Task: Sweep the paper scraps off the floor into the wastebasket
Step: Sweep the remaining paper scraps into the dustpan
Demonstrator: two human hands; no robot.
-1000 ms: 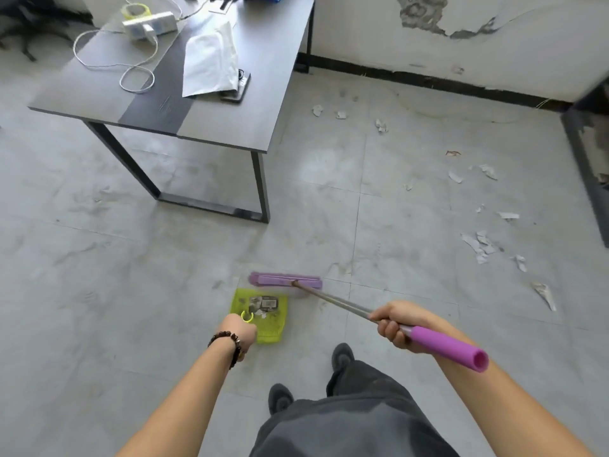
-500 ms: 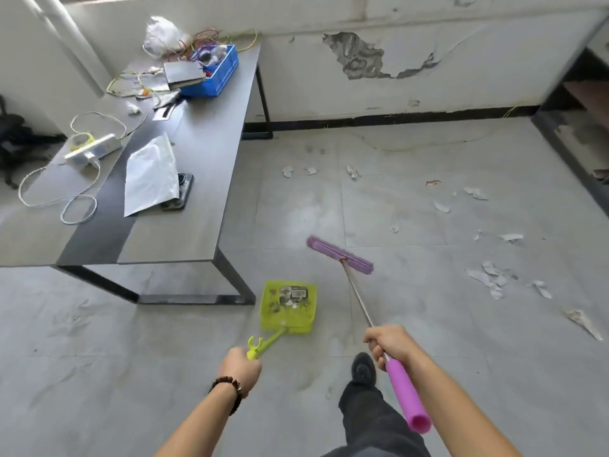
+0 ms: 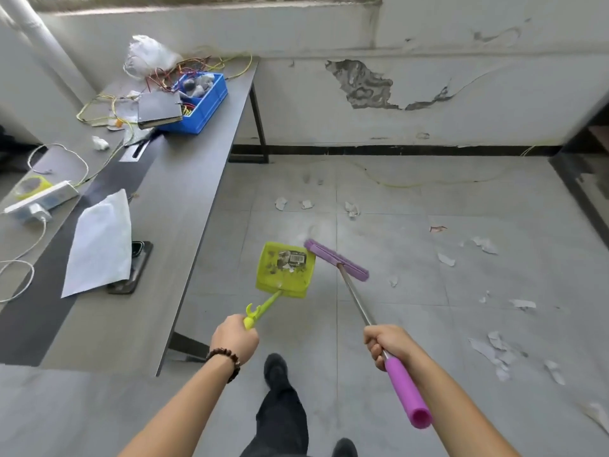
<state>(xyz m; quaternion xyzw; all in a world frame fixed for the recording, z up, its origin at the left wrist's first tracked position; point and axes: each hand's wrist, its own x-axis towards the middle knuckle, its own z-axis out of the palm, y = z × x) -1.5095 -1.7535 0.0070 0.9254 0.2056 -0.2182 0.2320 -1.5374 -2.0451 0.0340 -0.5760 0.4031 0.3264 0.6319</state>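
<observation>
the left forearm (image 3: 184,407) and right forearm (image 3: 461,407) are reaching forward from the bottom edge, both bare and angling slightly inward. the left hand (image 3: 234,336) is curling into a fist around the end of the dustpan handle (image 3: 263,308), back of the hand facing up, a beaded bracelet (image 3: 225,357) sitting on its wrist. the right hand (image 3: 389,344) is wrapping around the broom handle (image 3: 403,390) at the top of its purple grip. a leg in dark trousers is showing between the arms, its shoe (image 3: 276,367) pointing forward.
</observation>
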